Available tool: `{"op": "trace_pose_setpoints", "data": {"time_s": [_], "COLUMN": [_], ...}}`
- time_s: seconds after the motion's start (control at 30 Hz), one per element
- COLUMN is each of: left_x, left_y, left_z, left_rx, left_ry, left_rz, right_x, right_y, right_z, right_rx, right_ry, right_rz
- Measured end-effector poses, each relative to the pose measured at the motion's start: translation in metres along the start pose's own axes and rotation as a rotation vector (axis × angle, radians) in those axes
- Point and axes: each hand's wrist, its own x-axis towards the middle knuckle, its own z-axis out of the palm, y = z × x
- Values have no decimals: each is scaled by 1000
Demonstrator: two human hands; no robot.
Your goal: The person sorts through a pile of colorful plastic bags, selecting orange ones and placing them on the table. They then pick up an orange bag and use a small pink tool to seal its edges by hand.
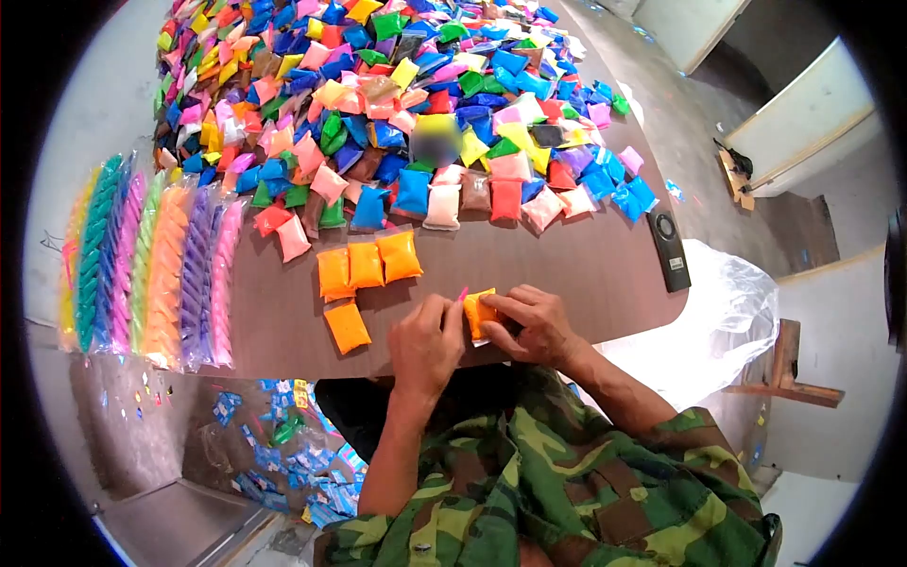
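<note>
Near the table's front edge, my right hand has its fingers closed on a small orange packet. My left hand is just left of that packet, its fingers pinched round a thin pink item that touches or nearly touches the packet's upper left corner. What the pink item is cannot be made out. Several orange packets lie to the left of my hands: a row and a single one below it.
A large heap of coloured packets covers the table's far side. Long bagged twisted strands lie at the left. A black remote-like device sits near the right edge, beside clear plastic sheeting. Blue wrappers lie below.
</note>
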Motion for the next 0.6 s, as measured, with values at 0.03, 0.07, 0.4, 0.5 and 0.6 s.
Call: {"op": "trace_pose_setpoints", "data": {"time_s": [0.03,0.07,0.4,0.5,0.6], "left_x": [-7,-14,-17,-22,-41], "left_y": [9,14,-1,16,24], "left_z": [-1,1,10,3,16], "left_rx": [-39,-78,100,15,32], "left_ry": [-6,-14,51,61,44], "left_rz": [-10,-26,-131,-158,-102], "right_x": [0,-1,-2,-2,0], "right_y": [3,6,4,1,2], "right_z": [2,4,5,3,5], "right_rx": [28,41,52,77,89], "right_ry": [25,41,89,135,145], "right_rz": [-6,-1,27,45,46]}}
